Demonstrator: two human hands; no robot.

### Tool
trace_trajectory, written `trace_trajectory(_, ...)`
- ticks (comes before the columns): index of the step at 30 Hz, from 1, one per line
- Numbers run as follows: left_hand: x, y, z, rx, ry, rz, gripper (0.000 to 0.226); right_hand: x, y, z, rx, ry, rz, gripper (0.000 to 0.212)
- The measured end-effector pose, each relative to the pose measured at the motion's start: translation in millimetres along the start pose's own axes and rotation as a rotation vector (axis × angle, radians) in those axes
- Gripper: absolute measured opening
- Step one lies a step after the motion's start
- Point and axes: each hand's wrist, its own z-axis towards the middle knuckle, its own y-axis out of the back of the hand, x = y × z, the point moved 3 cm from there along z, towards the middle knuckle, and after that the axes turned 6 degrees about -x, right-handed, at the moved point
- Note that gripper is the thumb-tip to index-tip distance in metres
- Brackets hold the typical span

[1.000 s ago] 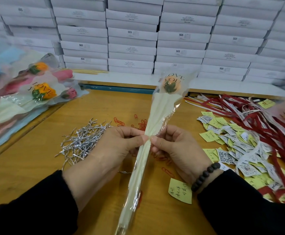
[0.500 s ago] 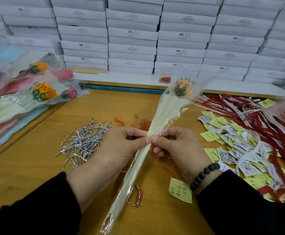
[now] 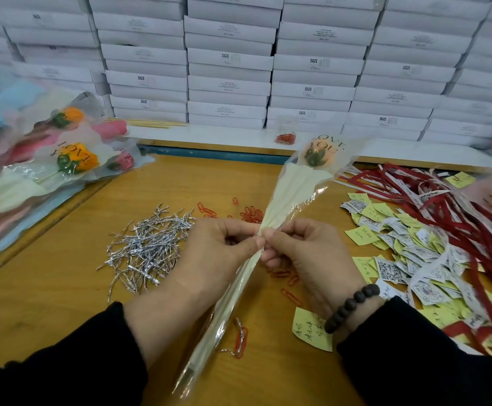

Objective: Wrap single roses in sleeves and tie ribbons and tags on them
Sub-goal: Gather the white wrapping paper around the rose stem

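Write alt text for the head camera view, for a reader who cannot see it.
Two hands, left hand and right hand, pinch the middle of a sleeved rose above a wooden table. Silver twist ties lie to the left, tags and red ribbons to the right, white boxes stacked behind.

Sleeved rose [image 3: 315, 155], bloom at 1 o'clock and stem end at 7, pinched at the gathered sleeve [image 3: 290, 194] by left hand [image 3: 209, 253] and right hand [image 3: 312, 256], thumbs meeting at centre. Silver twist ties [image 3: 148, 244] heaped at 9 o'clock on wooden table [image 3: 48, 288]; red ribbons [image 3: 444, 200] and paper tags [image 3: 409, 253] at 3 o'clock. Finished wrapped roses [image 3: 72, 159] stacked at 10 o'clock, white boxes [image 3: 230, 63] walled across 12.
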Motion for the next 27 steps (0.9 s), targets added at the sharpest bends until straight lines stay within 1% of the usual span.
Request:
trace_trajectory(2,1,0,1,-0.007,-0.008,0.043,0.017,0,0,0,0.004,-0.003,-0.017,0.014)
trace_trajectory(6,3,-4,0,0.024,-0.028,0.106,0.022,1,1,0,0.001,-0.033,-0.056,0.009)
trace_trajectory(8,5,-4,1,0.004,-0.01,0.073,0.021,2,1,1,0.004,-0.034,-0.063,0.011)
trace_trajectory(10,8,-3,4,-0.032,0.036,-0.004,0.024,4,1,1,0.0,-0.028,-0.063,0.014)
trace_trajectory(14,15,1,7,-0.044,0.141,-0.082,0.015,3,2,1,-0.003,-0.025,-0.06,0.015)
trace_trajectory(16,16,2,6,-0.008,0.192,-0.133,0.016,2,2,2,0.006,-0.026,-0.052,0.013)
trace_trajectory(19,15,1,3,0.101,0.292,-0.294,0.032,3,3,3,0.027,-0.021,-0.018,0.011)
trace_trajectory(21,14,-1,3,0.142,0.347,-0.384,0.04,3,3,4,0.039,-0.02,0.012,0.01)
trace_trajectory(23,14,-1,3,0.159,0.397,-0.445,0.038,3,4,4,0.052,-0.03,0.049,0.008)
trace_trajectory(25,15,-1,3,0.173,0.423,-0.448,0.031,1,3,4,0.077,-0.073,0.078,0.003)
trace_trajectory(27,15,-1,3,0.204,0.442,-0.432,0.025,0,3,5,0.09,-0.113,0.082,0.004)
